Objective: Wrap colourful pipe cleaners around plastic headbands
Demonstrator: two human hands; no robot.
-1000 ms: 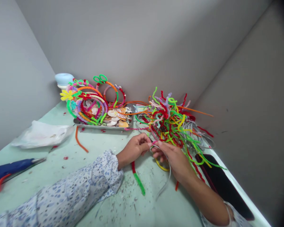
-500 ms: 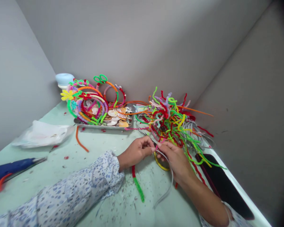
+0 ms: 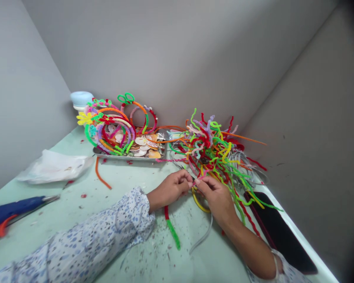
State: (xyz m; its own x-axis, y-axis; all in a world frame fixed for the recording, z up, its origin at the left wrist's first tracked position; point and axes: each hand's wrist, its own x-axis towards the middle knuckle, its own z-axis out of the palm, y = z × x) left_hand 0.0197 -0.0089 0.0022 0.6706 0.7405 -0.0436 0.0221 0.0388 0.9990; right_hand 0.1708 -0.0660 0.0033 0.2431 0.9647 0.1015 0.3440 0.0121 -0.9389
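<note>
My left hand is closed in a pinch, thumb against fingers. Almost touching it, my right hand pinches too, and a short pink pipe cleaner shows at the meeting fingertips. A thin grey wire curves down below my right hand; where its upper end goes is hidden. Under my left wrist hangs or lies a red and green fuzzy strip. A yellow fuzzy loop shows between the hands. Behind them spreads a tangled heap of coloured pipe cleaners.
Several wrapped headbands stand in a metal tray of shell-like pieces. A blue glue gun and a plastic bag lie at left. A dark phone-like slab lies along the table's right edge. A blue-lidded container stands behind.
The grey wire, which arched in front of my right fingers, now shows only below that hand. My right fingers have shifted slightly around the pink pipe cleaner. My left hand stays nearly still.
</note>
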